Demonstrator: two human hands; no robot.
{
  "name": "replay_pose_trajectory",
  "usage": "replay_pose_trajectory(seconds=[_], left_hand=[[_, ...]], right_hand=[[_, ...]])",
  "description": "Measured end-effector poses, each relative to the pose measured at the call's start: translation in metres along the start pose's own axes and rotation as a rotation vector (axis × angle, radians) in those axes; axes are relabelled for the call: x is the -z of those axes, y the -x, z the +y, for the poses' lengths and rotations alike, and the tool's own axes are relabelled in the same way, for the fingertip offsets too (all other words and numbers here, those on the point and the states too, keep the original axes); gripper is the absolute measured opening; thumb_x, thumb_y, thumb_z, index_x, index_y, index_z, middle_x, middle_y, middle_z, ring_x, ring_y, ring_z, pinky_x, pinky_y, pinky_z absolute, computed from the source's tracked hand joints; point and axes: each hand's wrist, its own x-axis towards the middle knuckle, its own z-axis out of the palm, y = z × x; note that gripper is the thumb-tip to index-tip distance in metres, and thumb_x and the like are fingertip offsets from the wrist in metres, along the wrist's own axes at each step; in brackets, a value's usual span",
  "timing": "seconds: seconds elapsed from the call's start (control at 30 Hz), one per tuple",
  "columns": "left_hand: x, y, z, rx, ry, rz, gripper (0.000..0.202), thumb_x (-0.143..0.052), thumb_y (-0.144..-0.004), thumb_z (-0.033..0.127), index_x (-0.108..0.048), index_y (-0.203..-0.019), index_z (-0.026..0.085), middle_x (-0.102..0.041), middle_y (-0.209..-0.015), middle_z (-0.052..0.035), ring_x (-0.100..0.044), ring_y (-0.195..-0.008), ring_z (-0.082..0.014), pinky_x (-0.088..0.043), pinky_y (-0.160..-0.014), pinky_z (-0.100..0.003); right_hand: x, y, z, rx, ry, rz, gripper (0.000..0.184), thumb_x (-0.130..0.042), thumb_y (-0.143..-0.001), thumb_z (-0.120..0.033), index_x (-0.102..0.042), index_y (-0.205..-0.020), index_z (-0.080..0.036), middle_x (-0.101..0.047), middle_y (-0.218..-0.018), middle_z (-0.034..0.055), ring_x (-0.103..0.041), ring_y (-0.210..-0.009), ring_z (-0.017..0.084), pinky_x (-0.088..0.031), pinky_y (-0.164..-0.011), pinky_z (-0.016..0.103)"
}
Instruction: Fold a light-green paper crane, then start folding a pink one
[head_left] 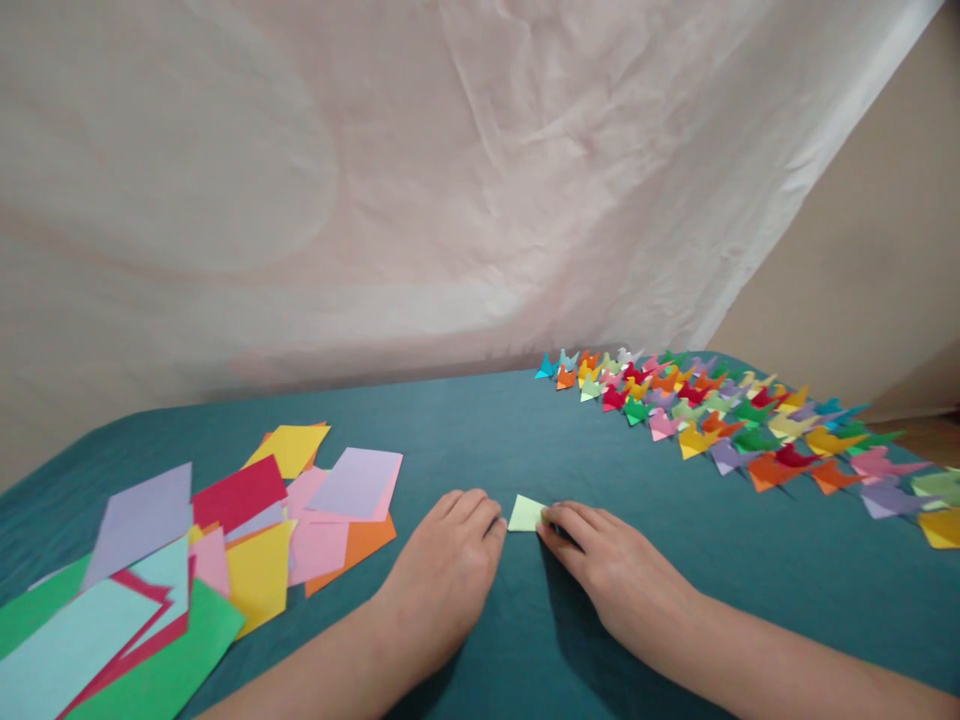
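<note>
A small folded piece of pale green paper (526, 513) lies on the teal cloth between my two hands. My right hand (600, 550) pinches its right end between thumb and fingers, and that end is hidden behind the fingertips. Just left of the paper rests my left hand (454, 545), its fingers curled and drawn together with the thumb close to them. Its thumb tip is right at the paper's left corner; whether they touch I cannot tell. Nothing shows inside the left hand.
Loose colored paper sheets (259, 575) overlap in a pile at the left. Rows of small folded paper birds (697, 440) in many colors stand along the right side of the teal tablecloth (450, 420). A pale hanging cloth (420, 200) closes off the back.
</note>
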Motion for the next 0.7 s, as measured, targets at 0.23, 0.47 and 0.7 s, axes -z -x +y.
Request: replay_pose_trajectory(seconds=[0.23, 0.47, 0.7], left_hand=[[-0.001, 0.001, -0.001, -0.019, 0.008, 0.006, 0.028, -0.043, -0.087, 0.009, -0.058, -0.110, 0.015, -0.058, -0.105, -0.0103, -0.049, -0.101, -0.0235, -0.041, -0.089, -0.040], [-0.005, 0.001, -0.002, -0.045, -0.036, -0.005, 0.028, -0.044, -0.088, 0.012, -0.058, -0.112, 0.014, -0.058, -0.106, -0.0109, -0.049, -0.104, -0.0246, -0.039, -0.092, -0.041], [-0.013, 0.001, 0.004, -0.079, -0.056, 0.050, 0.032, -0.038, -0.090, 0.013, -0.055, -0.117, 0.012, -0.058, -0.111, -0.0102, -0.049, -0.104, -0.0241, -0.038, -0.092, -0.038]], right_hand=[[0.002, -0.001, 0.000, -0.002, 0.017, -0.014, 0.033, -0.056, -0.076, -0.003, -0.061, -0.109, -0.009, -0.060, -0.104, 0.0127, -0.056, -0.096, 0.024, -0.051, -0.081, 0.036], [0.001, -0.001, 0.000, -0.001, 0.004, -0.013, 0.033, -0.060, -0.075, -0.004, -0.062, -0.108, -0.008, -0.061, -0.104, 0.0132, -0.057, -0.094, 0.025, -0.052, -0.080, 0.036], [0.001, -0.002, 0.000, -0.010, -0.010, -0.005, 0.031, -0.064, -0.074, -0.005, -0.063, -0.105, -0.008, -0.061, -0.103, 0.0122, -0.057, -0.093, 0.024, -0.052, -0.081, 0.036]])
